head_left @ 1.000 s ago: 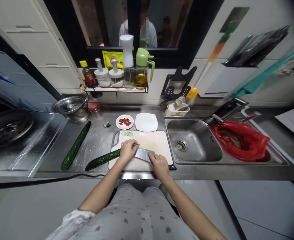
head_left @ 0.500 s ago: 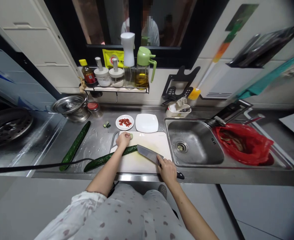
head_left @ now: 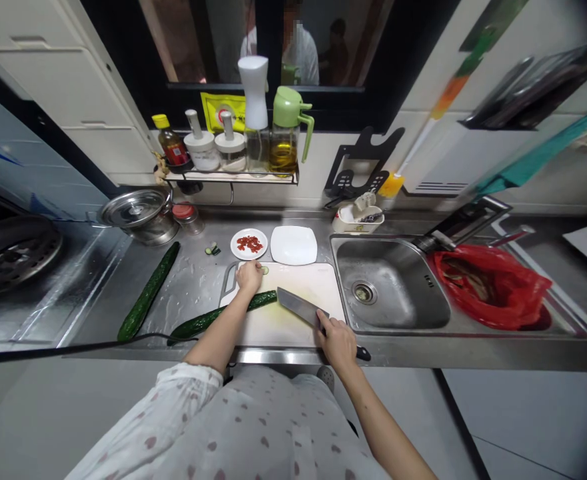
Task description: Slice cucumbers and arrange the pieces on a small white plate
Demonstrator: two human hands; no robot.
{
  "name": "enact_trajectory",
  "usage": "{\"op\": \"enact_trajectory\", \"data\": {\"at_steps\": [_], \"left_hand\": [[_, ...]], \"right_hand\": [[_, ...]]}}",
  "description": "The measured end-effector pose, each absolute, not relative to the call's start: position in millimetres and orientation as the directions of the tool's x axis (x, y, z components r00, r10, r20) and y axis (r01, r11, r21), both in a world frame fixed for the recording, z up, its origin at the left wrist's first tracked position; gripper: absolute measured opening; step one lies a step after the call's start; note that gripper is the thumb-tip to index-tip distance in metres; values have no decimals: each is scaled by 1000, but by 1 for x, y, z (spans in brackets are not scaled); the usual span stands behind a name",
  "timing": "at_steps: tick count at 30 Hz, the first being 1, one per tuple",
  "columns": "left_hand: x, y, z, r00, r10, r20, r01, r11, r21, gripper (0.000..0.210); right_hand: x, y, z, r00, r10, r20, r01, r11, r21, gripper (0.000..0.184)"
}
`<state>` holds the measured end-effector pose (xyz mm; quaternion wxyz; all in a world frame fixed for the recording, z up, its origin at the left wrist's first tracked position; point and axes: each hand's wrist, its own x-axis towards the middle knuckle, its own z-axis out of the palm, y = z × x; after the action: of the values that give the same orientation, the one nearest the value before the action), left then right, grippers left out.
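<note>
My left hand (head_left: 249, 275) is closed at the upper left of the white cutting board (head_left: 298, 331), with a pale cucumber slice (head_left: 265, 270) at its fingertips. Under my left forearm lies a long cucumber (head_left: 198, 325), its cut end (head_left: 274, 295) resting on the board. My right hand (head_left: 338, 340) grips a kitchen knife (head_left: 298, 305) by its black handle. The blade lies low over the board, its tip beside the cucumber's cut end. A second whole cucumber (head_left: 149, 293) rests on the steel counter to the left.
Behind the board stand a small plate of chopped red pieces (head_left: 249, 254) and a white plate (head_left: 294, 245). Cucumber end bits (head_left: 212, 249) lie left of them. At right are the sink (head_left: 393, 287) and a red plastic bag (head_left: 493, 287). A dark cable (head_left: 73, 349) crosses the left foreground.
My left hand has shifted slightly on the board's upper left, and the slice shows a little more beside its fingertips. The knife and cucumbers stay nearly where they were; the view has moved slightly.
</note>
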<state>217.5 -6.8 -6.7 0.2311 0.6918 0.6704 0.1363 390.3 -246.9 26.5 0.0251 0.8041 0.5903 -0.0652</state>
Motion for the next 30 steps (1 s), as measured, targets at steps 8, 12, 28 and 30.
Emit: {"op": "enact_trajectory", "data": {"at_steps": [8, 12, 28, 30], "left_hand": [[214, -14, 0, 50, 993, -102, 846, 12, 534, 19], [202, -31, 6, 131, 990, -47, 792, -77, 605, 18], [177, -93, 1, 591, 776, 221, 601, -606, 520, 24], [177, -92, -4, 595, 765, 247, 593, -626, 508, 24]], "right_hand": [[390, -240, 27, 349, 926, -140, 916, -369, -158, 44], [388, -235, 27, 465, 866, -181, 810, -499, -306, 36], [342, -196, 44, 336, 877, -344, 792, -460, -400, 28], [335, -193, 47, 317, 879, -357, 797, -451, -402, 28]]}}
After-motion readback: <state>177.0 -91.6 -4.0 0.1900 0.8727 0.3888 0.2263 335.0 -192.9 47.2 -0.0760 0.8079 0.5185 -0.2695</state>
